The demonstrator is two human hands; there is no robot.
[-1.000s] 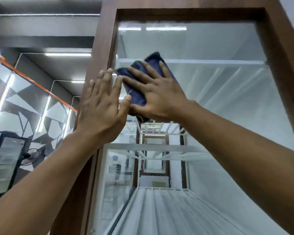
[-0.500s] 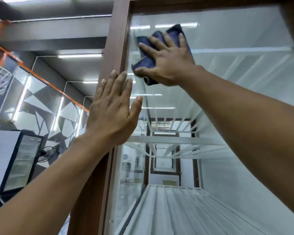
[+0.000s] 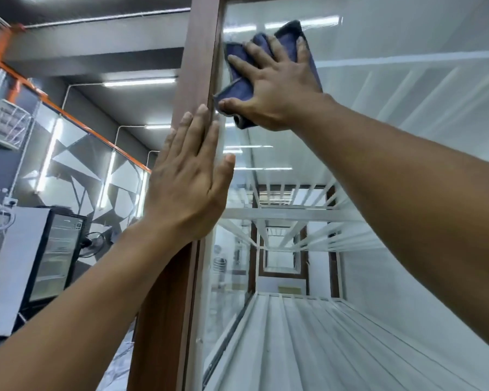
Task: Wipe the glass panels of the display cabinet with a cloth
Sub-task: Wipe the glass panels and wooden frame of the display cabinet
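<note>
The display cabinet has a brown wooden frame (image 3: 194, 66) and a tall glass panel (image 3: 393, 136) with white shelves behind it. My right hand (image 3: 277, 86) presses a dark blue cloth (image 3: 240, 86) flat against the glass near the panel's upper left corner, fingers spread over it and thumb at its lower edge. My left hand (image 3: 187, 176) lies flat with straight fingers on the frame's left post and the glass edge, just below the cloth.
A black glass-door fridge (image 3: 54, 255) and a small fan (image 3: 92, 244) stand at the left. Behind them rises a grey patterned wall with an orange rail (image 3: 68, 114). Ceiling strip lights (image 3: 139, 81) run overhead. The cabinet's white slatted shelf (image 3: 308, 342) lies below.
My right hand has slid the cloth up the glass and then left, close against the frame. My left hand has stayed flat on the post.
</note>
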